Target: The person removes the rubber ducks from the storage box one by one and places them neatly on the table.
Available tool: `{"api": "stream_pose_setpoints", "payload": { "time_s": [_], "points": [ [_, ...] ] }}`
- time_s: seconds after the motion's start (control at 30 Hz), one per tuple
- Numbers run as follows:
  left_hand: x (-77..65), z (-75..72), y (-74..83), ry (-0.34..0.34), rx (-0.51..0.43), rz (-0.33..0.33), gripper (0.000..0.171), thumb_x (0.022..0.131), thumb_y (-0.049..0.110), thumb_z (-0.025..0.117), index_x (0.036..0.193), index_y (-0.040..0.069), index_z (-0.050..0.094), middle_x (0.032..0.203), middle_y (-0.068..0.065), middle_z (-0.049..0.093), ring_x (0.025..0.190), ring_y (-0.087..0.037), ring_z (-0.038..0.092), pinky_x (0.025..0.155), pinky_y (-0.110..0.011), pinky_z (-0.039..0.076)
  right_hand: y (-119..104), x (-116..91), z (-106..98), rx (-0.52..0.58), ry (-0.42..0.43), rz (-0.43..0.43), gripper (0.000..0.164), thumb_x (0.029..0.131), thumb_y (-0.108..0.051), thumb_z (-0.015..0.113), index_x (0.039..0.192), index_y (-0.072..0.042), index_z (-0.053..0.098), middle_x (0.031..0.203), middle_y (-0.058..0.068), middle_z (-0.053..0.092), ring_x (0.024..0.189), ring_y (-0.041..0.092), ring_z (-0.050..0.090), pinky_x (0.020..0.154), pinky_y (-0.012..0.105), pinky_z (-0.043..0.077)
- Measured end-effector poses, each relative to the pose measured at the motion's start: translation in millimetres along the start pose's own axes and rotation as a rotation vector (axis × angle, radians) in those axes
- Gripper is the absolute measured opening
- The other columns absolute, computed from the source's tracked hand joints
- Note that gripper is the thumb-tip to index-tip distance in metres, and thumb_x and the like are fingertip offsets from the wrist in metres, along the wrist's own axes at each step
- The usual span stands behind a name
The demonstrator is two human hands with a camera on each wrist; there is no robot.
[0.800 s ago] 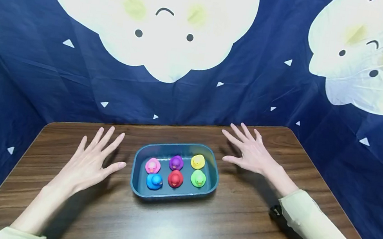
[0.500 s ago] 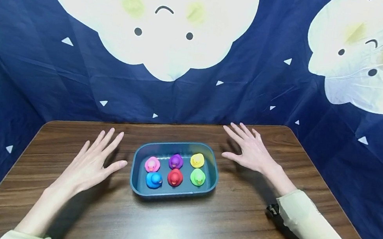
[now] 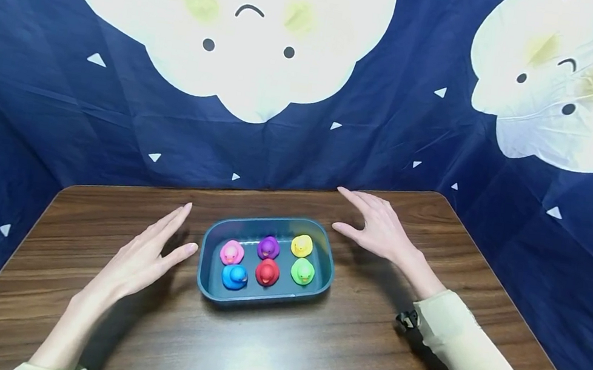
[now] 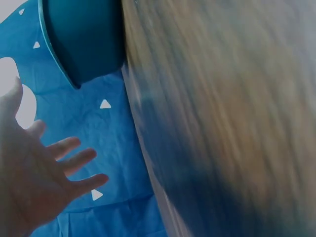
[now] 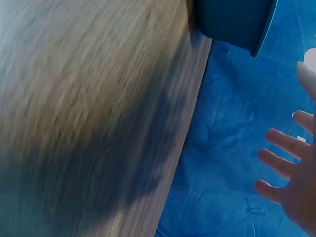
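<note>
A dark teal plastic tub (image 3: 261, 300) stands mid-table with several small rubber ducks inside. In the back row are a pink duck (image 3: 232, 253), a purple duck (image 3: 268, 247) and a yellow duck (image 3: 302, 246); in front of them lie a blue duck (image 3: 234, 277), a red duck (image 3: 267, 272) and a green duck (image 3: 302, 271). My left hand (image 3: 142, 262) hovers left of the tub, fingers straight, thumb tip close to its rim. Beyond the tub's right end hovers my right hand (image 3: 379, 228), thumb apart from straight fingers. Both hands hold nothing.
The brown wood-grain table (image 3: 343, 349) has its far edge against a dark blue curtain (image 3: 116, 128) printed with white clouds and small triangles. More curtain hangs at both sides. A small black device (image 3: 406, 319) sits under the right cuff.
Both hands have turned from palm-down with spread fingers to palms facing inward, fingers closer together. The right hand has drifted left toward the tub. The ducks and tub have stayed put.
</note>
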State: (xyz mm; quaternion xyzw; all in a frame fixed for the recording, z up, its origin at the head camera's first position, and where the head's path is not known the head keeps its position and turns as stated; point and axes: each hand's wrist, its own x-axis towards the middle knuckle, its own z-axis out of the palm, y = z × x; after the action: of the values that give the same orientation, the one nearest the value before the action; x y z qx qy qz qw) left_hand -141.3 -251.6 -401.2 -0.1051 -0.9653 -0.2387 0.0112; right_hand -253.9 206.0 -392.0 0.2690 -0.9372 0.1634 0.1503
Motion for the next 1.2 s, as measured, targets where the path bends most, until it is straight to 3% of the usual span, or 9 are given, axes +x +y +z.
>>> {"api": "stream_pose_setpoints", "payload": {
  "time_s": [0.4, 0.63, 0.83, 1.03, 1.2],
  "points": [
    [-3.5, -0.7, 5.0, -0.096, -0.200, -0.049, 0.083, 0.101, 0.059, 0.055, 0.161, 0.049, -0.001, 0.175, -0.007, 0.011, 0.158, -0.044, 0.020, 0.111, -0.078, 0.026, -23, 4, 2, 0.099, 0.007, 0.058, 0.067, 0.092, -0.055, 0.070, 0.152, -0.032, 0.050, 0.148, 0.003, 0.061, 0.140, 0.030, 0.054, 0.114, 0.059, 0.040],
    [-3.7, -3.5, 9.2, -0.132, -0.287, -0.042, 0.082, 0.103, 0.055, 0.055, 0.162, 0.047, 0.000, 0.176, -0.006, 0.009, 0.159, -0.045, 0.018, 0.110, -0.076, 0.032, -32, 6, 5, 0.125, 0.038, 0.066, 0.061, 0.093, -0.054, 0.071, 0.148, -0.030, 0.056, 0.143, -0.001, 0.065, 0.134, 0.027, 0.059, 0.107, 0.054, 0.048],
    [-2.5, -0.2, 15.7, -0.130, -0.301, -0.047, 0.082, 0.101, 0.057, 0.056, 0.162, 0.048, 0.002, 0.175, -0.006, 0.012, 0.158, -0.045, 0.020, 0.111, -0.077, 0.031, -41, 6, 9, 0.134, 0.058, 0.058, 0.060, 0.092, -0.051, 0.073, 0.145, -0.027, 0.059, 0.140, 0.000, 0.067, 0.132, 0.025, 0.061, 0.105, 0.051, 0.051],
    [-2.7, 4.7, 17.9, -0.119, -0.291, -0.066, 0.086, 0.099, 0.059, 0.060, 0.165, 0.039, 0.009, 0.173, -0.013, 0.018, 0.156, -0.048, 0.023, 0.112, -0.077, 0.027, -49, 6, 14, 0.146, 0.053, 0.043, 0.059, 0.091, -0.050, 0.074, 0.143, -0.025, 0.061, 0.138, 0.000, 0.068, 0.131, 0.025, 0.062, 0.105, 0.051, 0.051],
    [-4.5, 7.7, 16.3, -0.154, -0.306, -0.090, 0.087, 0.099, 0.058, 0.060, 0.166, 0.038, 0.008, 0.173, -0.014, 0.018, 0.156, -0.049, 0.023, 0.112, -0.077, 0.027, -54, 5, 16, 0.147, 0.048, 0.021, 0.055, 0.092, -0.046, 0.075, 0.141, -0.024, 0.063, 0.137, 0.001, 0.068, 0.130, 0.025, 0.063, 0.104, 0.051, 0.052]
  ]
}}
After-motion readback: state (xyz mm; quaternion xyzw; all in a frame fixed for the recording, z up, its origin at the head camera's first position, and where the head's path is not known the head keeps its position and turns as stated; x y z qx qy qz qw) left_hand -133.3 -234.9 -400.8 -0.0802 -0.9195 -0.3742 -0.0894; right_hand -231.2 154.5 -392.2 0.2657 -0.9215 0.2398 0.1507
